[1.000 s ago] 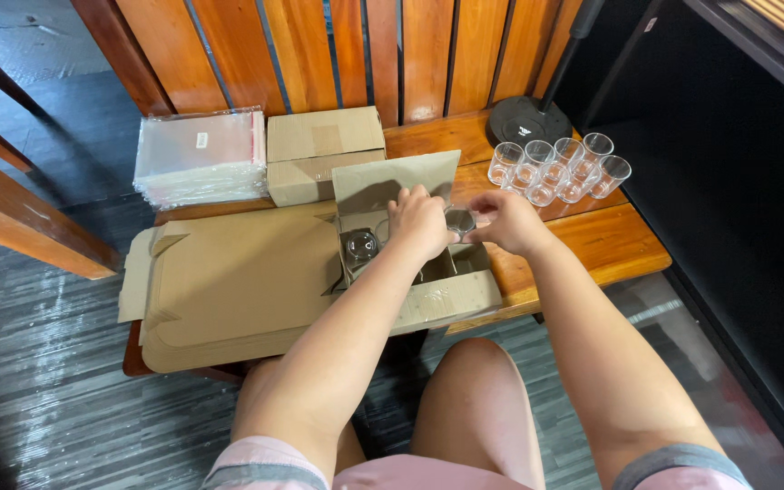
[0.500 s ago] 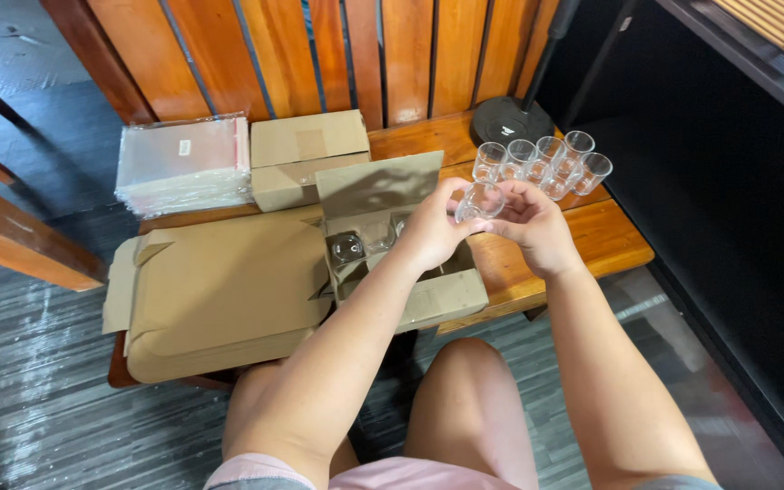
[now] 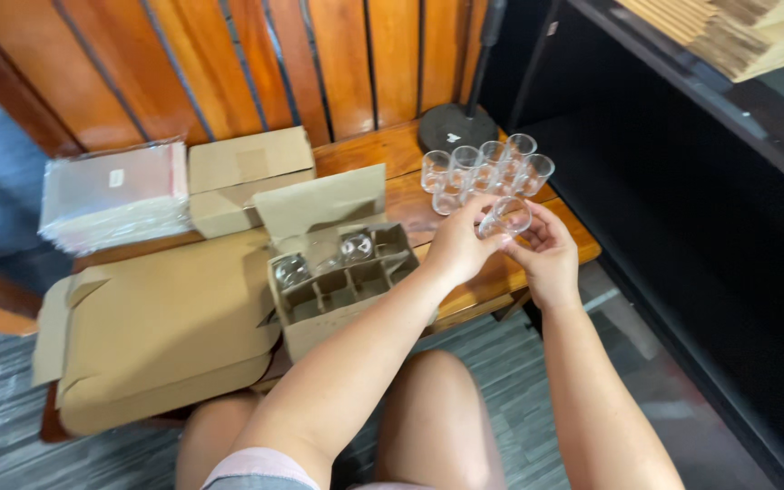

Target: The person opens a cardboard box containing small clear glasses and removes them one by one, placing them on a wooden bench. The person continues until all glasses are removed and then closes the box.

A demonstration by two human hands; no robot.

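Small clear drinking glass (image 3: 506, 218), tilted on its side, held above the right end of the wooden bench (image 3: 383, 150), just below the cluster of six clear glasses (image 3: 483, 168). Left to right: stack of clear plastic bags (image 3: 111, 195), flat brown cardboard sheets (image 3: 156, 336), open divided cardboard box (image 3: 342, 286) with two glasses inside. Left hand (image 3: 460, 245) fingers closed on the base side, right hand (image 3: 546, 254) fingers curled around the rim side. Probably light, stiff, slippery, fragile; better gripped around the wall. Compared with half a second ago, carried further right, away from the box.
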